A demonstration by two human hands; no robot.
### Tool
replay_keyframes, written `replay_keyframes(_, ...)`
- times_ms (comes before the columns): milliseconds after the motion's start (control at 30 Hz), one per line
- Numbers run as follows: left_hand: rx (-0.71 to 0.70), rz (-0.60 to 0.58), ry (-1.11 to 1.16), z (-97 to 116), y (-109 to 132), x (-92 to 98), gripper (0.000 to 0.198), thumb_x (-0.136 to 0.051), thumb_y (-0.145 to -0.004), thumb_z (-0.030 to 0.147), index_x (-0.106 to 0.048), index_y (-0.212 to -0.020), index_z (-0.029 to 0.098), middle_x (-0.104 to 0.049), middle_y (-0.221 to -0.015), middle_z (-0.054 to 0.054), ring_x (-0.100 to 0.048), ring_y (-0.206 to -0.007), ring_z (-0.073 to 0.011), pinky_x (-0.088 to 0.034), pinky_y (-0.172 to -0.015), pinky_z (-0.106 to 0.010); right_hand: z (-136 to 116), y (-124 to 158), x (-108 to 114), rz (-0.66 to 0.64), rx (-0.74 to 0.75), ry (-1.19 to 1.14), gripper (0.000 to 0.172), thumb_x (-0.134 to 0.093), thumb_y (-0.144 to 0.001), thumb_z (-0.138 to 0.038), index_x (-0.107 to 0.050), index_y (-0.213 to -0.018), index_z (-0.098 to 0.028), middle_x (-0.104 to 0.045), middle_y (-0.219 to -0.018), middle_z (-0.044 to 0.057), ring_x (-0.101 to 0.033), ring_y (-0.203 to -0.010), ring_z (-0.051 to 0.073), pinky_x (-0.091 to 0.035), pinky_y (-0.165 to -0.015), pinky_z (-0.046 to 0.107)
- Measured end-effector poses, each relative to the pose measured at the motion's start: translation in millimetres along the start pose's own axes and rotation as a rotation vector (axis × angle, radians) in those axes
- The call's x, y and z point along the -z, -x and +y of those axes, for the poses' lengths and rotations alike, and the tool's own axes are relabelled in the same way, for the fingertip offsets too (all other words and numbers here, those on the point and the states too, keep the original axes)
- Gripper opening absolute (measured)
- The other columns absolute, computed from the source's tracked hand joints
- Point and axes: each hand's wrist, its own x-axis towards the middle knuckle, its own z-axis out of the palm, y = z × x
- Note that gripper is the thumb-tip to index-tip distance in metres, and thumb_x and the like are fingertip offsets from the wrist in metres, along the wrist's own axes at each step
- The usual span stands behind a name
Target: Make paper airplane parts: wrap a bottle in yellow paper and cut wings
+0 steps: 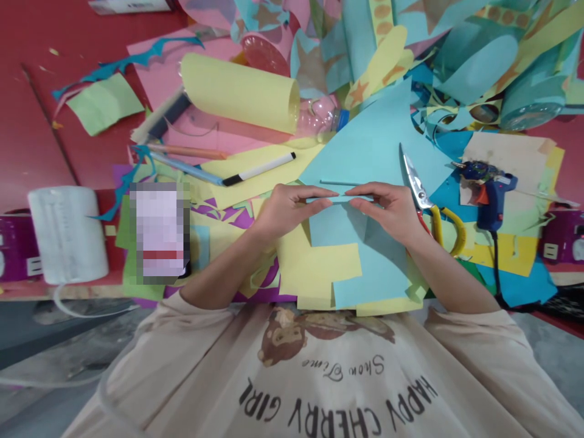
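My left hand (292,207) and my right hand (387,204) pinch a narrow blue paper strip (342,199) between thumbs and fingers, one hand near each end. The strip lies level in front of my chest. Just behind it is a thin blue paper roll (335,182). Under both hands spread a blue paper sheet (378,137) and a yellow paper sheet (314,267). Close to my right hand rest scissors with yellow handles (424,198), their blades partly open and pointing away from me.
A glue gun (490,194) with a cord lies to the right. Behind are a bottle wrapped in yellow paper (241,91) and a black-and-white marker (260,168). On the left are a phone (159,231) and a white device (68,234). Paper scraps and decorated paper shapes (319,61) crowd the back.
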Motion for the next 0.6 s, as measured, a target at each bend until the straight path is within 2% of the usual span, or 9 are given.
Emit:
replay_keyframes(167,0.018,0.040,0.055,3.4,-0.3,0.0,0.042,-0.069,-0.075,0.059,-0.080,-0.089,0.021,-0.078,-0.092,-0.006,-0.071,-0.084,-0.0180,-0.055,-0.073,-0.023,-2.2,-0.5,2.5,0.043,0.002,0.013,0.010,-0.071,-0.078,-0.026,-0.078,-0.082,-0.021,-0.072,-0.074,0.001,-0.057,-0.062,0.011,-0.045,-0.055,0.025)
replay_keyframes(300,0.040,-0.022,0.111,6.1,-0.1,-2.7,0.050,-0.069,-0.071,0.064,-0.079,-0.093,0.020,-0.078,-0.095,-0.008,-0.072,-0.088,-0.0201,-0.057,-0.075,-0.024,-1.7,1.1,0.2,-0.003,0.020,0.005,0.010,-0.070,-0.078,-0.026,-0.078,-0.084,-0.022,-0.073,-0.076,0.001,-0.058,-0.062,0.011,-0.045,-0.056,0.025)
replay_keyframes(433,0.010,-0.023,0.073,4.7,0.3,-4.9,0.044,-0.072,-0.071,0.060,-0.080,-0.090,0.021,-0.078,-0.092,-0.006,-0.073,-0.085,-0.0202,-0.058,-0.075,-0.025,-0.8,2.6,-2.8,-0.020,0.038,-0.014,0.009,-0.071,-0.077,-0.026,-0.077,-0.083,-0.023,-0.075,-0.082,0.001,-0.064,-0.071,0.014,-0.050,-0.061,0.026)
replay_keyframes(600,-0.020,-0.028,0.002,4.6,0.0,-2.8,0.035,-0.070,-0.076,0.054,-0.080,-0.091,0.024,-0.079,-0.089,-0.003,-0.073,-0.081,-0.0187,-0.057,-0.071,-0.022,-1.2,2.2,-2.6,-0.025,0.049,-0.011,0.007,-0.072,-0.076,-0.027,-0.076,-0.080,-0.024,-0.075,-0.079,0.001,-0.065,-0.069,0.014,-0.052,-0.061,0.027)
